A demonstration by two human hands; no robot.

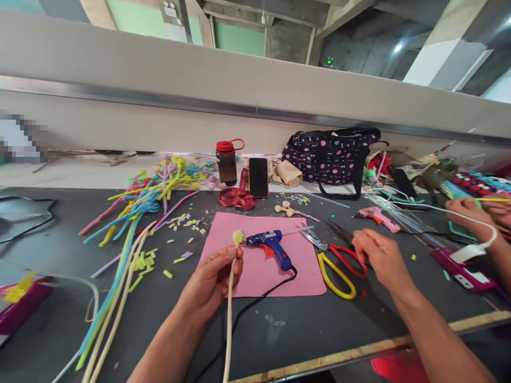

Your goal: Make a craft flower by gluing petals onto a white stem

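So a long cream fuzzy stem (229,324) is being pinched in the left hand (221,271), thumb and fingers closed around it just below its fluffy pale-yellow and white tip (238,236). That tip is held up right at the nozzle of a blue plastic glue gun with an orange trigger (273,244), though actual contact can't be made out. The gun is laid on a pink rectangular mat (217,231). The right hand (377,258) is curled by a dark pointed tool (339,231), near silver scissors with a yellow handle loop (325,279); whether anything's gripped can't be told.
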